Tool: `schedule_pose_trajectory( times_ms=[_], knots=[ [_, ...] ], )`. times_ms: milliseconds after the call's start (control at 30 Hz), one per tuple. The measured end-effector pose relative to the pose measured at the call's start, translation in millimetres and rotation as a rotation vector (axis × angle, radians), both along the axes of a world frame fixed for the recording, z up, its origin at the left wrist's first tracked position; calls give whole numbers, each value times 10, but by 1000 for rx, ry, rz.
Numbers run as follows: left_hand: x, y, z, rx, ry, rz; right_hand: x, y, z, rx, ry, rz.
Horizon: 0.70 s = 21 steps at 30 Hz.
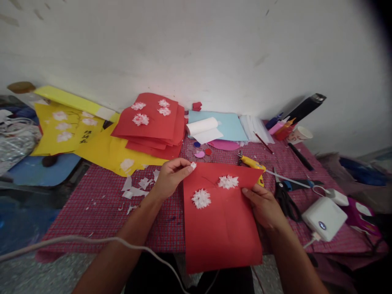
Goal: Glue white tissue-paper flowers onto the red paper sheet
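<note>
My right hand (266,204) grips the right edge of a sheet of red paper (223,232), thumb on top. The sheet carries two white crinkled-paper flowers (201,198) and a thin drawn line, and its lower end hangs past the table edge. At the sheet's upper left corner, my left hand (171,176) pinches a small piece of white paper (193,165) between thumb and fingertips. Torn white paper scraps (134,192) lie on the table left of that hand.
A stack of red sheets with flowers (147,118) and yellow sheets (110,147) lie at back left. On the right are a yellow glue gun (251,162), black scissors (287,200), a white power bank (324,218) and a paper cup (301,134). A white cable (122,241) crosses in front.
</note>
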State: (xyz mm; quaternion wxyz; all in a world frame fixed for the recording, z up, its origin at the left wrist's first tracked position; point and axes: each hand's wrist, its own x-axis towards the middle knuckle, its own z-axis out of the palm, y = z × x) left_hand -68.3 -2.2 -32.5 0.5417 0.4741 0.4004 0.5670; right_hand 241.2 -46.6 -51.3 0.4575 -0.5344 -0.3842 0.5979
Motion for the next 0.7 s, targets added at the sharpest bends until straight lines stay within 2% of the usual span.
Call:
schedule_pose_trajectory(
  times_ms=[133,267,367,567,700],
  knots=[
    [-2,25,-2,-39,19,44,-38,-14,60,-45,-47,28],
    [-47,86,11,-69,57,188,-109,-11,184,-90,-211,94],
    [-100,128,19,-63,71,273,-149,4,220,-34,-395,129],
    [-179,135,47,-8,333,319,-124,155,16,88,-641,74],
    [-239,149,55,-2,388,364,-115,207,-37,191,-739,77]
  ],
)
